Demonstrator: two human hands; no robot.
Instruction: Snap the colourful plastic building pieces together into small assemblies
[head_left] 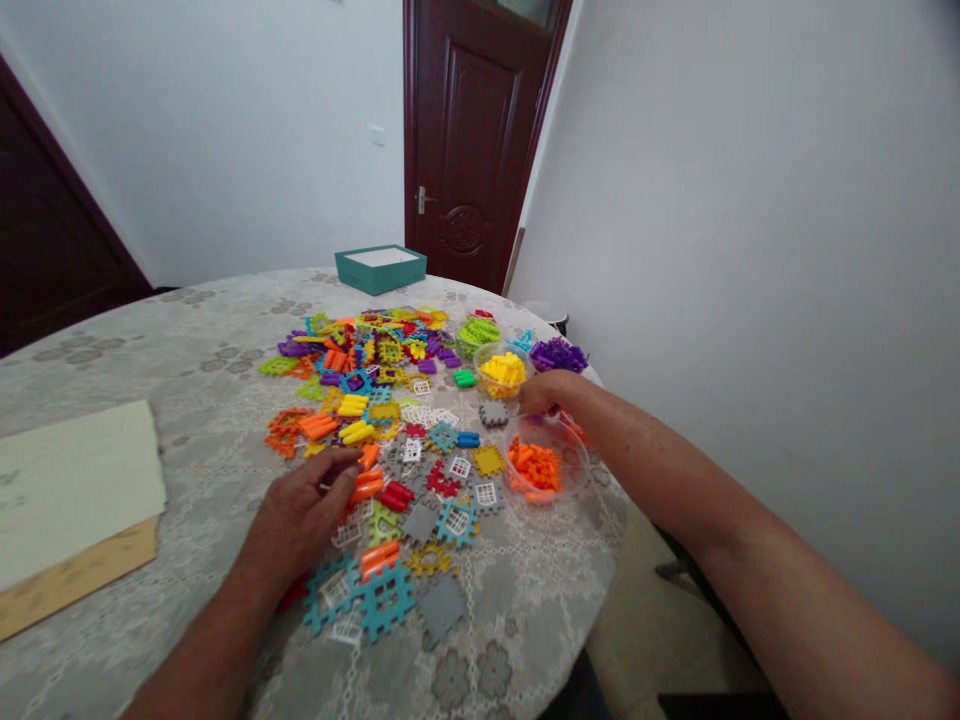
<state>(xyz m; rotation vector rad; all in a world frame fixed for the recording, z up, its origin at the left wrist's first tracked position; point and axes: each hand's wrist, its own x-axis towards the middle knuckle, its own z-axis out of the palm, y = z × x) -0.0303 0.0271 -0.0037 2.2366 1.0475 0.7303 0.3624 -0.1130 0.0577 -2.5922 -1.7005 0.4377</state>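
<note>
My left hand point(296, 505) is low over the pile, its thumb and forefinger pinched together at an orange plastic building piece point(369, 457). Just beyond its fingertips lie more orange pieces point(367, 486) and a red ribbed piece point(396, 495). Over on the right, my right hand point(547, 392) reaches between a clear bowl of yellow pieces point(502, 372) and a clear bowl of orange pieces point(536, 466). Its fingers point down and are mostly hidden, so I cannot make out what they hold.
Mixed colourful interlocking pieces point(390, 350) spread across the round table's patterned cloth point(210, 400). Bowls of green pieces point(478, 332) and purple pieces point(559, 355) stand farther back. A teal box point(381, 270) sits at the far edge, and papers point(75, 480) lie at left.
</note>
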